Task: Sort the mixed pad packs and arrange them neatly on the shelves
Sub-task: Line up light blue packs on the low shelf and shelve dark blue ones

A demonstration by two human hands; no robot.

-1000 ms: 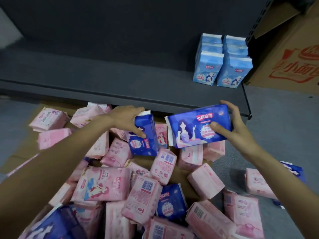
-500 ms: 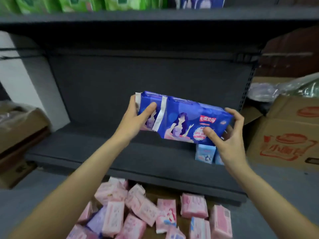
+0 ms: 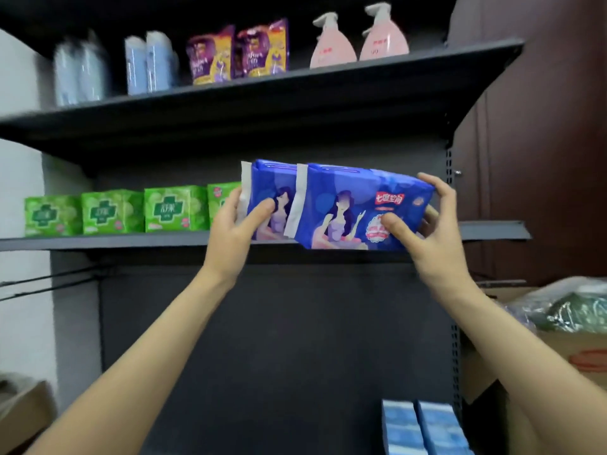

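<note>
Two dark blue pad packs with a woman's picture are held side by side at the front edge of the middle shelf (image 3: 492,229). My left hand (image 3: 235,224) grips the left blue pack (image 3: 269,178), thumb on its front. My right hand (image 3: 423,231) grips the right blue pack (image 3: 348,198), thumb on the front and fingers behind its right end. The right pack overlaps the left one. A row of green pad packs (image 3: 175,208) stands on the same shelf to the left. The packs' undersides are level with the shelf edge; whether they rest on it is unclear.
The top shelf (image 3: 295,90) carries blue packs, purple snack bags (image 3: 236,52) and two pink pump bottles (image 3: 358,36). Light blue packs (image 3: 423,428) stand on the lower shelf at the bottom right. Cardboard boxes (image 3: 565,353) with a plastic bag sit to the right, another box at bottom left.
Both hands lifted the two blue packs from the floor pile up to the middle shelf. The view tilted upward, so the pile of pink packs dropped out of sight.
</note>
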